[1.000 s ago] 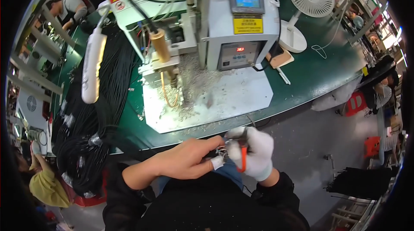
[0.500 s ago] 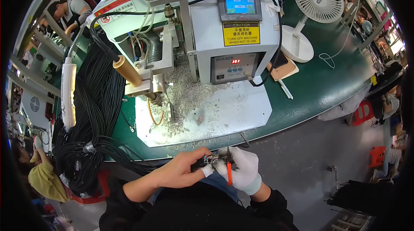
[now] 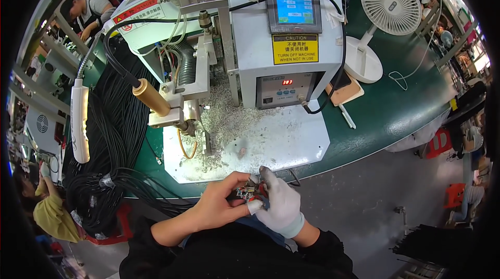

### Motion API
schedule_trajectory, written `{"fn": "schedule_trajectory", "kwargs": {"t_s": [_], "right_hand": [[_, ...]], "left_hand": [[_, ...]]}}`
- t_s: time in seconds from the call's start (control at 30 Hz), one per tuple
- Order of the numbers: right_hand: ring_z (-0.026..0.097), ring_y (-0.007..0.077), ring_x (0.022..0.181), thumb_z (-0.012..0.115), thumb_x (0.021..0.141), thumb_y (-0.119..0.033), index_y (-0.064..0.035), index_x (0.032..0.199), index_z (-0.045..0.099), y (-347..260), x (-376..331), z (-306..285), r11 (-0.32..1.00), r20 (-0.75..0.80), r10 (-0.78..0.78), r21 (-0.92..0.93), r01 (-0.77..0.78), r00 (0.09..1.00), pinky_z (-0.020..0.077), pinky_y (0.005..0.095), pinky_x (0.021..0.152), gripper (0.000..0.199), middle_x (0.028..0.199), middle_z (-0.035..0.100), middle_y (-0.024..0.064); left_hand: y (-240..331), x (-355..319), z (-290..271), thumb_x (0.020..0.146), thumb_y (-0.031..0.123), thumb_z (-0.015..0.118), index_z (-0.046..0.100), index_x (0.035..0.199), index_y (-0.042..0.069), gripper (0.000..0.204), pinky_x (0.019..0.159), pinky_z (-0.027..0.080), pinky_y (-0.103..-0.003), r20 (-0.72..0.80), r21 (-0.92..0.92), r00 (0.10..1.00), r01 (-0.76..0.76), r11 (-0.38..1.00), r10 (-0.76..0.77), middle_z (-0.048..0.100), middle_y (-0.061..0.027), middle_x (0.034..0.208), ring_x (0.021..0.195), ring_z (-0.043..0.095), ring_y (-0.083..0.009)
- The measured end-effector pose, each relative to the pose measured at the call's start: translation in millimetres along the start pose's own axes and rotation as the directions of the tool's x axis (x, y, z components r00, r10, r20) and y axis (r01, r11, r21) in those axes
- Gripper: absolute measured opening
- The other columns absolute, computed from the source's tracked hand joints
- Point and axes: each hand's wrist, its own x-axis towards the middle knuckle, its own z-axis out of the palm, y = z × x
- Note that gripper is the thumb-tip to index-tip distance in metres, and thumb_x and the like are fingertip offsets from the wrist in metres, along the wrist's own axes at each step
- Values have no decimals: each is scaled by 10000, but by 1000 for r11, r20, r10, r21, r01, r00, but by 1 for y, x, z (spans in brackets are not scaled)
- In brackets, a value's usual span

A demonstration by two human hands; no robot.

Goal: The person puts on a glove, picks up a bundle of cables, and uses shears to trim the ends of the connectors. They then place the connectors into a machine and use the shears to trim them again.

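Observation:
My left hand (image 3: 221,201), bare but for white covers on the thumb and a fingertip, is closed on a small cluster of metal cable connectors (image 3: 248,192). Black cables (image 3: 164,203) run from the left toward that hand. My right hand (image 3: 284,206) wears a white glove, dark at the fingertips, and is closed right against the connectors. Between its fingers shows a bit of the orange-red handle of a small hand tool (image 3: 263,191), its jaws mostly hidden. Both hands meet just in front of the bench edge.
A white machine (image 3: 245,39) with a screen stands on the green bench (image 3: 396,104). Metal scraps litter its white plate (image 3: 291,146). A lamp (image 3: 79,122) and a thick black cable bundle (image 3: 112,117) are at left. A fan (image 3: 390,5) and a pen (image 3: 347,116) lie right.
My right hand has turned and shifted a little left, its fingers now pointing up. The tool's orange handle, which stuck out below, is mostly hidden. The connectors show more clearly.

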Motion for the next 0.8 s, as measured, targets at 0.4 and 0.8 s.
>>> {"fn": "schedule_trajectory", "kwargs": {"t_s": [0.4,0.8], "right_hand": [[653,188,735,727,750,-107,19,1169,534,1,-6,-3,957,-104,167,255,-136,980,519,294,641,478,830,650,104],[671,161,814,731,744,-57,52,1061,578,-7,0,-7,784,-28,377,543,-302,926,522,273,755,369,880,680,114]], "left_hand": [[-5,-1,-2,808,150,717,532,1082,38,349,521,384,-195,-26,23,999,-23,999,24,575,8,738,564,434,-25],[16,-2,-9,825,87,685,470,1021,25,297,601,399,-182,163,160,974,132,978,-158,526,10,806,715,455,-16]]}}
